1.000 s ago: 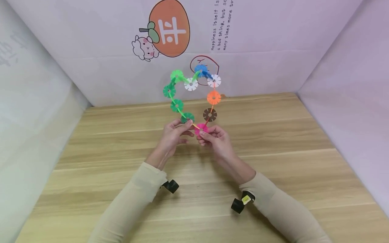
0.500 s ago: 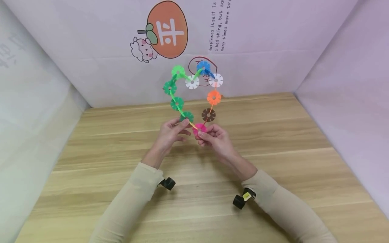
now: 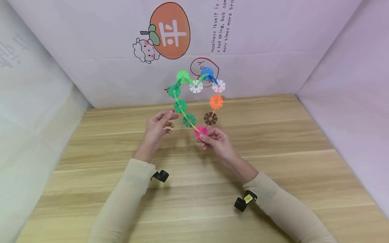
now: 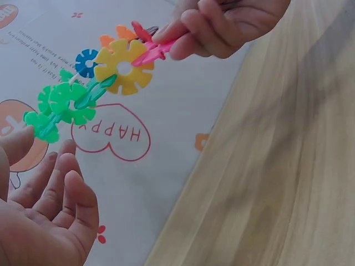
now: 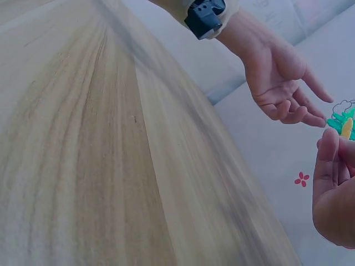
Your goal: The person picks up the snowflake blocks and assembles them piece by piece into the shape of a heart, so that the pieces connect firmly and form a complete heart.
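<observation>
Slotted plastic snowflake discs are linked into a heart-shaped ring (image 3: 216,102), held up above the table. At its bottom tip, my right hand (image 3: 220,143) pinches the pink disc (image 3: 199,129) between thumb and fingers. Green discs (image 3: 189,120) run up the left side; blue, white, orange and brown ones make up the top and right. My left hand (image 3: 155,130) is left of the ring with fingers loosely bent, holding nothing. In the left wrist view a yellow disc (image 4: 133,52) faces the camera beside the pink one, and the left fingertips are just below the green discs.
The wooden table (image 3: 194,202) lies beneath both hands. A white printed backdrop (image 3: 261,67) stands behind, with white side walls left and right. Small black cameras (image 3: 162,176) are strapped at both wrists.
My left hand has let go of the green disc at the lower left and moved away leftward. My right hand keeps its pinch on the pink disc; the ring has shifted slightly.
</observation>
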### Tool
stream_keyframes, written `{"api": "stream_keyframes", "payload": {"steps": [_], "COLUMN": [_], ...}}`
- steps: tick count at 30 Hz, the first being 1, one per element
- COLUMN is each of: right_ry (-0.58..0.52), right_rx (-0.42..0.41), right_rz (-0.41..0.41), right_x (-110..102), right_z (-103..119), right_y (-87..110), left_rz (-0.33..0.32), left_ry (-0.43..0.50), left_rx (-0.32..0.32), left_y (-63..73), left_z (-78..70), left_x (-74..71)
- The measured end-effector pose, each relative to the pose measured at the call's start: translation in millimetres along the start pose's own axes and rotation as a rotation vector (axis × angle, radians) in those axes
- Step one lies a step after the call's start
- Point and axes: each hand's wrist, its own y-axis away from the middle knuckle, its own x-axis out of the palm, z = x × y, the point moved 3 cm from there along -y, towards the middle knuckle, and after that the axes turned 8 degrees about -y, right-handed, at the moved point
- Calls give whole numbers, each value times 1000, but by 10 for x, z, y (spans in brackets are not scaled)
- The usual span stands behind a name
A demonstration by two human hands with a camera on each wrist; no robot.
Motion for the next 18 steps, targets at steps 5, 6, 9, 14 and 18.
{"api": "stream_keyframes", "payload": {"steps": [5, 6, 9, 14, 18], "right_ry": [7, 11, 21, 35, 63], "right_rx": [50, 53, 62, 76, 73], "right_rz": [29, 33, 44, 48, 72], "right_x": [-32, -32, -30, -43, -66], "right_z": [34, 27, 9, -15, -24], "right_y": [20, 25, 40, 65, 64], "left_rz": [-18, -19, -39, -77, -86], "left_ry": [2, 3, -2, -23, -25], "left_rx": [-32, -26, 0, 45, 56], "left_y": [-45, -55, -68, -63, -55], "left_z": [-67, -72, -93, -113, -103], "left_x": [46, 49, 57, 61, 62]}}
